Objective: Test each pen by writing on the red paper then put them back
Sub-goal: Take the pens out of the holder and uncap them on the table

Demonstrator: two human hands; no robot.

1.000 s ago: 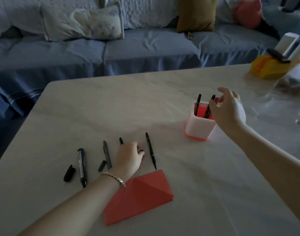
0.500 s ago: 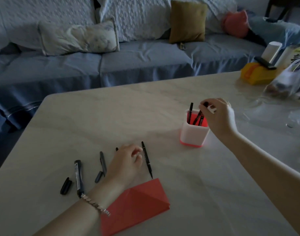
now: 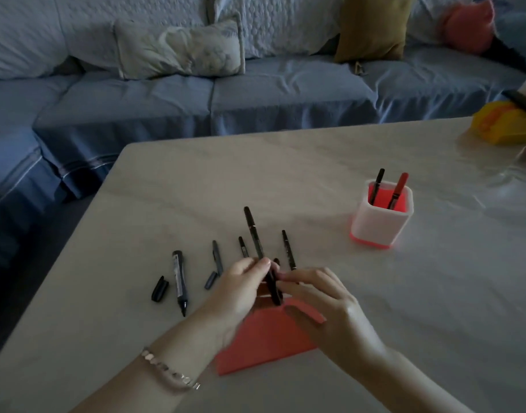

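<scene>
Both hands meet above the folded red paper (image 3: 264, 344) on the table. A slim black pen (image 3: 257, 242) points up and away, its lower end pinched between my left hand (image 3: 240, 293) and my right hand (image 3: 318, 299). On the table behind them lie a thick black marker (image 3: 179, 280) with its cap (image 3: 159, 289) off, a grey pen (image 3: 217, 257) with a loose cap (image 3: 211, 280), and two thin black pens (image 3: 243, 247) (image 3: 288, 248). The white-and-red pen cup (image 3: 381, 225) at the right holds a black pen (image 3: 377, 184) and a red pen (image 3: 398, 189).
A yellow box (image 3: 506, 126) with a dark remote on it sits at the table's far right corner, beside clear plastic. A blue sofa (image 3: 211, 96) with cushions runs behind the table. The table's left edge (image 3: 85, 234) drops off to the floor.
My right hand left the pen cup and came down to the left with a black pen. My left hand lifted off the table to join it on that pen.
</scene>
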